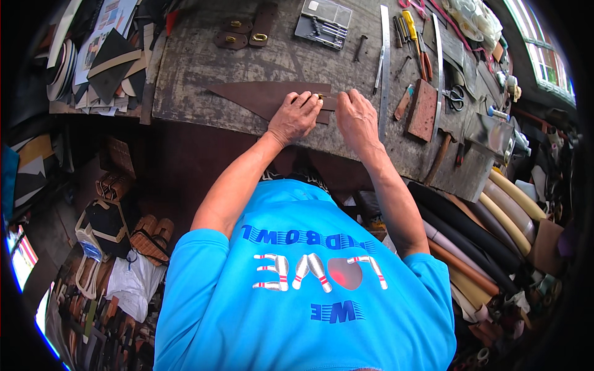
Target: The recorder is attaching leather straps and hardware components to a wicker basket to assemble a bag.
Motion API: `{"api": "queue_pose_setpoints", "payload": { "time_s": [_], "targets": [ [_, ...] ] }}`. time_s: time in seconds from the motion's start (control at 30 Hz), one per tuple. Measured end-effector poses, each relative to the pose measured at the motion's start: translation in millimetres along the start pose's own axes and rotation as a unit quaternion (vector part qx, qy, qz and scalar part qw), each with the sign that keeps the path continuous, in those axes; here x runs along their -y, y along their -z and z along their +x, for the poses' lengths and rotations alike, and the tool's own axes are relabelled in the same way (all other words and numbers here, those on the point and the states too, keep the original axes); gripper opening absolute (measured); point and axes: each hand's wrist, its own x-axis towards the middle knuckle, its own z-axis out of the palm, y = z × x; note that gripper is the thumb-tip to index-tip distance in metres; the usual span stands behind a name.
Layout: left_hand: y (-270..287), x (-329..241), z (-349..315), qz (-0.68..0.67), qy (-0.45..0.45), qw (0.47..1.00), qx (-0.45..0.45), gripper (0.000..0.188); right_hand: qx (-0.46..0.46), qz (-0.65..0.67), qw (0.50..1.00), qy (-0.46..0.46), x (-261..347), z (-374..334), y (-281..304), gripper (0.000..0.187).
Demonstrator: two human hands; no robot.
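Plenty going on at the tabletop (185,74)! The left hand (298,114) lies across the pointed brown leather piece (260,98) near the front edge, fingers bent beside a small brass fitting (320,96); whether it grips, I can't tell. Just beyond, the right hand (357,120) bunches up by the narrow strip (331,102), its hold hidden too. Looks like fitting work, lining things up; the next move calls for steady leather and careful fingertip pressure.

Tapered brown sheet (253,97), seemingly leather, lying flat, pointing left
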Motion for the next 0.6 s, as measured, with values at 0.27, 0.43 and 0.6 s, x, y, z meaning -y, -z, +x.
{"api": "queue_pose_setpoints", "payload": {
  "time_s": [0.27,0.43,0.6],
  "targets": [
    [-1,0,-1,-0.007,0.002,1.000,-0.002,0.049,0.059,-0.043,0.988,0.136,-5,27,8,0.012],
    [0,0,-1,-0.015,0.005,1.000,0.000,0.050,0.053,-0.060,0.981,0.178,-17,18,-3,0.017],
    [1,0,-1,-0.012,0.005,1.000,0.000,0.050,0.020,-0.044,0.980,0.195,-18,16,-2,0.021]
  ]
}}
